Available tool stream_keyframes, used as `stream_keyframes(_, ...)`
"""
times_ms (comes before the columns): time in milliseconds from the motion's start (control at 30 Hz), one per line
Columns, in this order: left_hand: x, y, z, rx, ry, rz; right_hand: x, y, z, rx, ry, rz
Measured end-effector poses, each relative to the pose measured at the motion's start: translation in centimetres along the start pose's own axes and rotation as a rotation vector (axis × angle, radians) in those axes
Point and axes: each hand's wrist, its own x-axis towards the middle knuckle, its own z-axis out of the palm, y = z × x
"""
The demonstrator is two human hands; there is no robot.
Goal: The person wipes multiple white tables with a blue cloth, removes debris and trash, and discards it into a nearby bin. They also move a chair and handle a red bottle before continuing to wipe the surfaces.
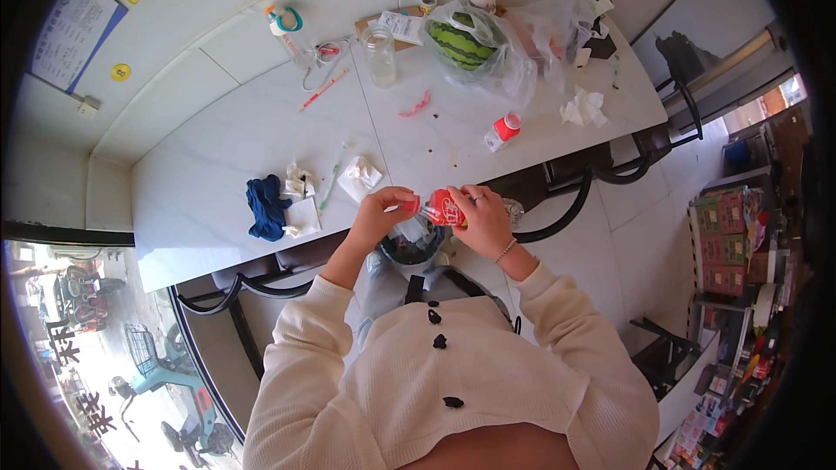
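In my right hand point(482, 219) is a clear plastic bottle with a red label point(445, 207), lying sideways with its neck toward the left. My left hand point(386, 210) pinches a red bottle cap point(411, 203) just off the neck; whether cap and neck touch is hard to tell. Below both hands, a dark waste bin point(413, 252) with a light liner and rubbish stands on the floor. On the table's near side lie a crumpled white tissue point(360, 176) and a dark blue cloth point(266, 207). A small red-and-white bottle point(503, 131) stands or leans farther right.
The white table point(215, 143) also bears a watermelon point(460, 42) in a plastic bag, a glass jar point(379, 59), a drinking bottle point(290, 36) and more tissues point(583, 107). Black-framed chairs point(568, 209) line its near edge. Stocked shelves point(725, 241) stand at right.
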Motion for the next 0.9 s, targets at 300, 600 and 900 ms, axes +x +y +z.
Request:
stream_keyframes(300, 0.7, 2.6, -0.5, 0.34, -0.018, -0.47, 0.1, -0.9, 1.5, 0.112, 0.024, 0.059)
stream_keyframes(600, -0.1, 1.6, -1.2, 0.474, -0.027, -0.296, 0.4, -2.1, 2.0, 0.123, -0.034, 0.051)
stream_keyframes(900, -1.0, 1.9, -2.7, 0.796, 0.018, -0.173, 1.3, -3.6, 2.7, 0.129, -0.079, 0.003)
